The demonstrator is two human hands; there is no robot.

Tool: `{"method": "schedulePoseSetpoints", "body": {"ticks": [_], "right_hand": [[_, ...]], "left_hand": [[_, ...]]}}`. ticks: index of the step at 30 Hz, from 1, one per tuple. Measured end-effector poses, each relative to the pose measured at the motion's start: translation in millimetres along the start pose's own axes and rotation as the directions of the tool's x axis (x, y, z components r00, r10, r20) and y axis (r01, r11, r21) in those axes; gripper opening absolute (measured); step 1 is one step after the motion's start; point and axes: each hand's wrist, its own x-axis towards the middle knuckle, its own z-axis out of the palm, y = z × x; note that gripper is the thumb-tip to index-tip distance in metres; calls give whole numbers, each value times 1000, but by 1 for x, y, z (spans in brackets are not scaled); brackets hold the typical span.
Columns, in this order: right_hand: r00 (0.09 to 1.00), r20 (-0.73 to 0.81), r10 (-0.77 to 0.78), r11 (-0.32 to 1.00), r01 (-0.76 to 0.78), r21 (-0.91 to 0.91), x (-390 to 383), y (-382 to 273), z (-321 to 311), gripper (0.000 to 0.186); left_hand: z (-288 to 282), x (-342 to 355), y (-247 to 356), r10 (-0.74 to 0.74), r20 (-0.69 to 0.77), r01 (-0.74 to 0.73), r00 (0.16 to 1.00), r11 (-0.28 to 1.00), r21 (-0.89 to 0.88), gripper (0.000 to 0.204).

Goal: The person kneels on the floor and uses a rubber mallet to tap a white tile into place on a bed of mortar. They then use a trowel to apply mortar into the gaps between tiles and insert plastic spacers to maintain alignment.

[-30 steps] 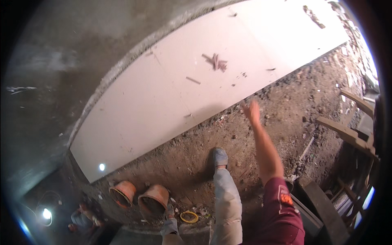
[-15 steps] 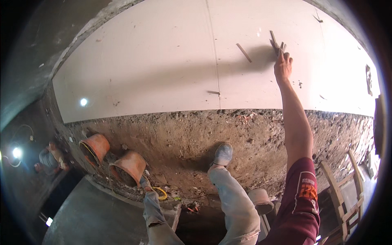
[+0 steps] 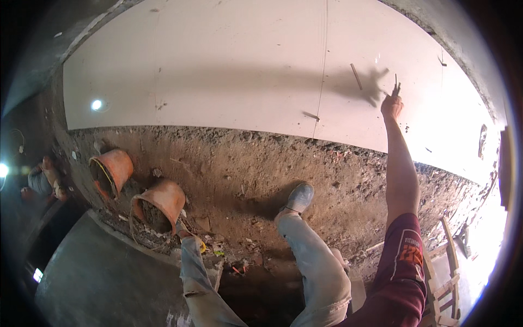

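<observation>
My right hand (image 3: 391,107), at the end of an outstretched bare forearm, is closed on a bunch of thin short strips (image 3: 396,87). It hovers over the large white panels (image 3: 234,43), and its shadow falls on them apart from the hand. A single brown strip (image 3: 356,77) shows against the white to the left of the hand. At the seam between the panels, a smaller piece (image 3: 311,115) sticks out, and another small piece (image 3: 442,62) shows at the far right. My left hand is out of view.
Rough soil (image 3: 245,169) borders the panels, with my shoe (image 3: 300,197) on it. Two orange buckets (image 3: 115,169) lie tipped at the left, near grey concrete (image 3: 109,272). Another person (image 3: 43,180) is at far left. A wooden frame (image 3: 451,256) stands at right.
My right hand has drawn back from the white panels, and its shadow has separated from it. The strips are still in its grip. The whole view has shifted.
</observation>
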Motion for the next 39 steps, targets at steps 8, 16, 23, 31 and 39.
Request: {"method": "schedulePoseSetpoints", "body": {"ticks": [8,16,23,31,39], "right_hand": [[975,214,58,494,-214,843,-177,-71,-112,71],[822,502,-267,772,-130,623,-528,-198,-188,29],[12,838,-545,795,-311,521,-866,-416,-270,27],[-457,538,-708,174,625,761,-1138,-559,-299,28],[-302,633,-713,335,647,685,-1275,-635,-320,33]], "left_hand": [[-55,-69,-155,-262,-51,248,964,950,-191,42],[-126,70,-225,-122,-137,24,983,826,-563,45],[-242,137,-152,382,-121,-99,916,-78,-992,86],[-380,203,-271,263,-86,68,961,-526,-848,44],[-441,257,-361,-66,-65,-93,996,-729,-679,35]]}}
